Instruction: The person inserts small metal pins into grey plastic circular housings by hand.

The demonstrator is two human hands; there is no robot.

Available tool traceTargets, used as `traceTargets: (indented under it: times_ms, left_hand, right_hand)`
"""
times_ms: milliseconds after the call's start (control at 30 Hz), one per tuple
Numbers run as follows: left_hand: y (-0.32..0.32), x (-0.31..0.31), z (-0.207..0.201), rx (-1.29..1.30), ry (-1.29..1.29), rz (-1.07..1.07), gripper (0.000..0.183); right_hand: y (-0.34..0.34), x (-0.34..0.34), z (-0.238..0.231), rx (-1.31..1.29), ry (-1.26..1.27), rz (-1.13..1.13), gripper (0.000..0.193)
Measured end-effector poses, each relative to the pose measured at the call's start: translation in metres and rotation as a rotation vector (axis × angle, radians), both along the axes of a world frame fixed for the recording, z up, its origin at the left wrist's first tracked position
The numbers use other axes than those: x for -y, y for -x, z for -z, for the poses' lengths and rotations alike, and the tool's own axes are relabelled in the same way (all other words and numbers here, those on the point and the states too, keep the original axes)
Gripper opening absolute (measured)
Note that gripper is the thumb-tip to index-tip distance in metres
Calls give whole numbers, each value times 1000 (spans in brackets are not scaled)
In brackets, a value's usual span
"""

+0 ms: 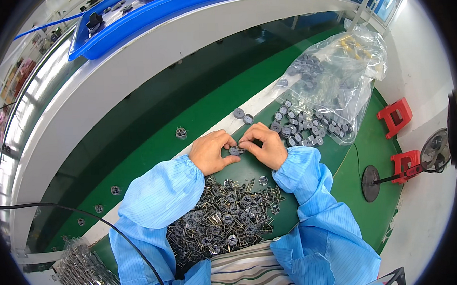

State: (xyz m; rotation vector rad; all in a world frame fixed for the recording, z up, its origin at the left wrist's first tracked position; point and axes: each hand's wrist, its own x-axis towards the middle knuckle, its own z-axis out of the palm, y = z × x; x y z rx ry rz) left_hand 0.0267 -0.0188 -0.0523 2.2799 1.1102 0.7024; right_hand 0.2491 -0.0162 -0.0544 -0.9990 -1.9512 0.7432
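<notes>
We note both grips narrow, the left hand (208,152) and right hand (268,148) pinching a small round grey plastic piece with metal prongs (234,151) just beyond the dark tangled heap of metal-pronged parts (219,219), into which, we judge, a fingertip slip could drop it.

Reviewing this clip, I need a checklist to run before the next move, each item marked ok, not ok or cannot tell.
1. Left hand holds the small grey round part: ok.
2. Right hand grips securely: cannot tell; its fingertips hide the contact.
3. Pile of pronged metal parts near the hands: ok, between the forearms.
4. All grey caps inside the clear plastic bag: not ok; two caps lie apart.
5. Left sleeve clear of the pile: cannot tell.
</notes>
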Motion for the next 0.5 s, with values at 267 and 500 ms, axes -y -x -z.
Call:
traceTargets:
  times_ms: [267, 500]
  left_hand:
    - [-2, -2, 5, 29, 28, -54, 42]
    - [-1, -3, 6, -36, 64, -59, 43]
  right_hand:
    - [7, 0, 8, 132, -80, 10, 17]
    - [13, 0, 5, 229, -279, 18, 20]
